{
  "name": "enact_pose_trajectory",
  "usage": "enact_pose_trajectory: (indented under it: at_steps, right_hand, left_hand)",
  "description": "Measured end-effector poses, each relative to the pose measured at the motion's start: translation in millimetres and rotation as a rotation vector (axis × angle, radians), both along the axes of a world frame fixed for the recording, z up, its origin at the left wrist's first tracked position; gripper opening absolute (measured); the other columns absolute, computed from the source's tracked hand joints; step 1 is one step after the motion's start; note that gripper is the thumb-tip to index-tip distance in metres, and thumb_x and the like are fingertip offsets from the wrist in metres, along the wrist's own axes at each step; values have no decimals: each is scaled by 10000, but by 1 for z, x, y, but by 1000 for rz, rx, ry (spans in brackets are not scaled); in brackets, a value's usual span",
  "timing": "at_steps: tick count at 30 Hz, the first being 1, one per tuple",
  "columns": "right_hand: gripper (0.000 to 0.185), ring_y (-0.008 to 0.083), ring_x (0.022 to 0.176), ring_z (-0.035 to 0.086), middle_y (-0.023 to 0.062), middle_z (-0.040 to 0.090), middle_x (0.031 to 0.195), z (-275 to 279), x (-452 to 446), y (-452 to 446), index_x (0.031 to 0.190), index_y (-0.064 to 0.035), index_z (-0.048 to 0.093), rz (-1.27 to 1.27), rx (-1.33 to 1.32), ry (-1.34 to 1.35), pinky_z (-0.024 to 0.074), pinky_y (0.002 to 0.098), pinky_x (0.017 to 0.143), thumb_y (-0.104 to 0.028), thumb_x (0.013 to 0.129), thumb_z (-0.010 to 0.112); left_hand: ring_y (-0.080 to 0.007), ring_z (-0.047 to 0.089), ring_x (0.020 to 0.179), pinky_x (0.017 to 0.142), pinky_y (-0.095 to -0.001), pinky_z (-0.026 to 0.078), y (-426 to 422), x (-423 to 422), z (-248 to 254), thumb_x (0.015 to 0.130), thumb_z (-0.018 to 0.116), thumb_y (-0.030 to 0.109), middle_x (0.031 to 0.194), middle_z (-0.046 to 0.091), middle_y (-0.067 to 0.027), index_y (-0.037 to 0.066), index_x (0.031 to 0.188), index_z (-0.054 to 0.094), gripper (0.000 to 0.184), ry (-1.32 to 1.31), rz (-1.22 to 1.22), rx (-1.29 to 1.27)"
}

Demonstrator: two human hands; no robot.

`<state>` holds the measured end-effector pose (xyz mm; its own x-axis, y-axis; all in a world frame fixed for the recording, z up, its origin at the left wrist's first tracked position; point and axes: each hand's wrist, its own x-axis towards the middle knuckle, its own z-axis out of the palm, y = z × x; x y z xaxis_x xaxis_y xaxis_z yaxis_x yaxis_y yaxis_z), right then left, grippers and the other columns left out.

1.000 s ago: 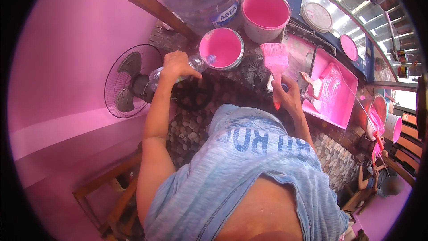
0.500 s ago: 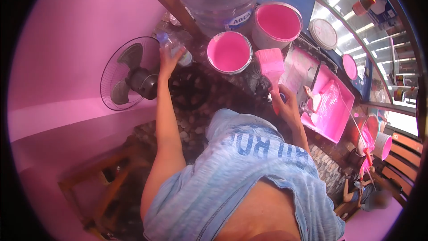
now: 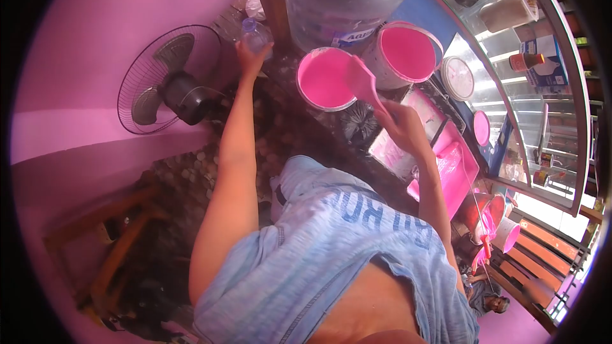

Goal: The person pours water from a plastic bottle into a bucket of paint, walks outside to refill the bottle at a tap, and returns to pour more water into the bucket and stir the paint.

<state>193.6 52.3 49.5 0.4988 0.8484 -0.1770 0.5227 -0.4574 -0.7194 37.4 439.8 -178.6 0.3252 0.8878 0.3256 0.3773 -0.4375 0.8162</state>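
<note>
Paint [image 3: 357,75], bright pink, coats the wide, flat brush [image 3: 365,85], whose head overlaps the rim of the round bucket with the pink interior [image 3: 306,83], just beyond the right hand [image 3: 405,129], its fingers closed on the pink handle [image 3: 382,108]. Near the brown wooden post [image 3: 270,3], the clear plastic bottle with the violet cap [image 3: 257,39] sits within the left hand [image 3: 250,58], partly open, fingers curved around its lower part.

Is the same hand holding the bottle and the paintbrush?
No, the left hand holds the bottle, while the right hand holds the paintbrush.
</note>
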Motion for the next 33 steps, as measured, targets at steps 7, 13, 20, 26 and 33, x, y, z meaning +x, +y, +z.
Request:
enact_pose_trajectory:
  at_steps: [7,13,20,26,33]
  right_hand:
    - [258,406,739,619,215,622,725,-57,31,96,803,-49,683,403,-12,-310,488,469,650,-292,855,611]
    - [194,368,691,651,171,637,683,-120,25,143,694,-77,669,783,-101,-516,501,465,587,-247,781,635]
    - [101,365,640,643,161,641,684,-141,25,166,724,-75,675,710,45,-617,482,482,539,-154,741,614]
    - [149,352,692,650,172,643,721,-128,31,158,776,-64,681,571,81,-679,489,460,578,-206,765,634]
    - [246,359,632,642,164,629,654,-143,33,138,720,-53,678,727,55,-508,478,477,537,-298,743,679]
  left_hand:
    - [-337,502,1144,959,-418,416,-14,-4,11,568,893,395,1243,485,-201,-10,1322,418,979,-70,40,-93]
    - [-287,488,1188,987,-396,401,-21,-12,21,577,899,317,1267,477,-189,-18,1400,309,1066,-248,32,-298]
    - [-270,497,1181,980,-381,398,-22,-19,26,640,866,302,1237,501,-156,0,1286,445,827,-229,41,-296]
    - [-267,518,1150,975,-378,396,-22,-13,13,723,813,293,1203,529,-152,-1,1237,482,678,-309,69,-277]
    - [-356,454,1227,1030,-428,349,-65,19,15,784,754,328,1303,462,-245,-53,1322,382,756,-206,111,-156]
